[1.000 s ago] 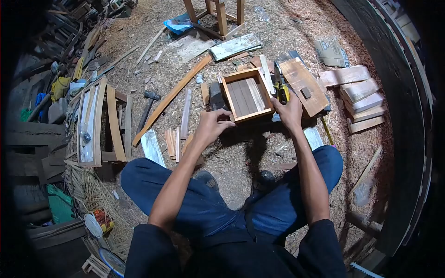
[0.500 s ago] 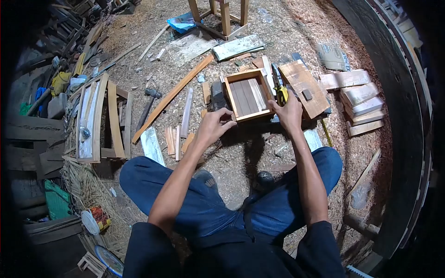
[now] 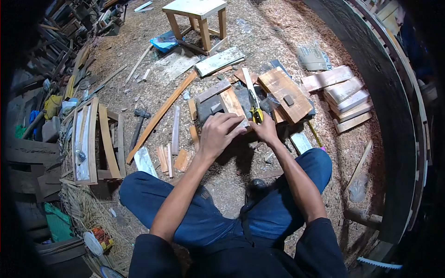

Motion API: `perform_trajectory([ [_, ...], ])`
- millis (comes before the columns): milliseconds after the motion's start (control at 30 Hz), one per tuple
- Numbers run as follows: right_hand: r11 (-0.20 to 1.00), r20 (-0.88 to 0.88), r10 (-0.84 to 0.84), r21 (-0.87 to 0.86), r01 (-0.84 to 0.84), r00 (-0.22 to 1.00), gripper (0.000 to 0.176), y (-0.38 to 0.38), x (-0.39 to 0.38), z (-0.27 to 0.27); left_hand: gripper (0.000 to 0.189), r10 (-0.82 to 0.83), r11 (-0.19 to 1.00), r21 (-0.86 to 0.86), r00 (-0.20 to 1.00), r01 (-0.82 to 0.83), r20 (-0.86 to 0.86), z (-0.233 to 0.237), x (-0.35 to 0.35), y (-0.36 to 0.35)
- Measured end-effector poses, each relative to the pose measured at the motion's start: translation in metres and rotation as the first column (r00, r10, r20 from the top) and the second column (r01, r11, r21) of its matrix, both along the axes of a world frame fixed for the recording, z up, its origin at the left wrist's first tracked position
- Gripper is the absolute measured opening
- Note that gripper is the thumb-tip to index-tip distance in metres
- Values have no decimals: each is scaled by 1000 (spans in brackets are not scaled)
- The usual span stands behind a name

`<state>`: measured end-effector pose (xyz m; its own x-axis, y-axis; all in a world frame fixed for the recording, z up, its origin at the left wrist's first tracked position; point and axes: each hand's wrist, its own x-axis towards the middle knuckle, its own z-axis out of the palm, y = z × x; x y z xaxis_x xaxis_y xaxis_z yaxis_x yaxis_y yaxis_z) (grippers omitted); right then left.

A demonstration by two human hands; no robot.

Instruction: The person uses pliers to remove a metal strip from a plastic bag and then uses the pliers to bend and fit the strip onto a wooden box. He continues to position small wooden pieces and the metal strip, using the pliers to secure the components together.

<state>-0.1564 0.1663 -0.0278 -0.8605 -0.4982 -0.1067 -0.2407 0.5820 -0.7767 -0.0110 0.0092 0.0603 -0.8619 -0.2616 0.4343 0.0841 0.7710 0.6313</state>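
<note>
The left hand [image 3: 219,134] is bent over the near end of a light-brown wooden board [image 3: 233,103], its fingers stretched across that end and the thumb just beside it; the hand hides the contact, so whether they are clamped on it cannot be told. The board slants away from these fingertips, above a dark low surface [image 3: 204,110]. At its far end it meets a weathered grey-brown wooden slat [image 3: 213,90] at an angle.

The right hand [image 3: 265,130] is closed round a tool with yellow-and-black handles [image 3: 257,115], whose dark, slim head points away from the person. Its thumb is just right of the board's near end, close to the left fingertips.

A narrow whitish wooden strip [image 3: 248,78] lies beyond the tool. To the right is a wide brown wooden board [image 3: 276,85] with a small dark block [image 3: 289,100] on it. Farther right, pale boards [image 3: 351,103] are stacked on the shavings-covered floor [image 3: 296,41]; to the left lie a long orange-brown slat [image 3: 162,116] and a dark hammer [image 3: 141,114].
</note>
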Motion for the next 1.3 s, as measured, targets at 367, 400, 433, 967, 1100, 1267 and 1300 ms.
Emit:
perform_trajectory([
  [367, 984, -53, -28, 175, 37, 998, 43, 43, 27, 90, 47, 81, 987, -157, 949, -33, 306, 3, -8, 2],
  [400, 983, -52, -26, 181, 35, 998, 43, 47, 34, 106, 47, 80, 987, -153, 958, -39, 276, 4, -8, 2],
  [433, 996, -33, -2, 90, 5, 999, 42, 49, 42, 122, 47, 80, 988, -148, 957, -40, 279, 6, -8, 2],
  [967, 988, -130, 123, 114, -109, 984, 27, 30, 48, 172, 43, 101, 987, -154, 940, -52, 327, 5, -10, 1],
  [1100, 935, -73, 194, 317, -161, 978, 32, 33, 57, 139, 47, 66, 989, -150, 946, -18, 318, 6, -8, 0],
  [1267, 962, 2, 197, 194, -194, 980, 37, 40, 24, 132, 47, 95, 982, -189, 927, -26, 362, 12, -13, 1],
  [1300, 979, -3, 130, 161, -128, 991, 40, 41, 22, 131, 49, 106, 955, -294, 961, -27, 254, 11, -13, 0],
])
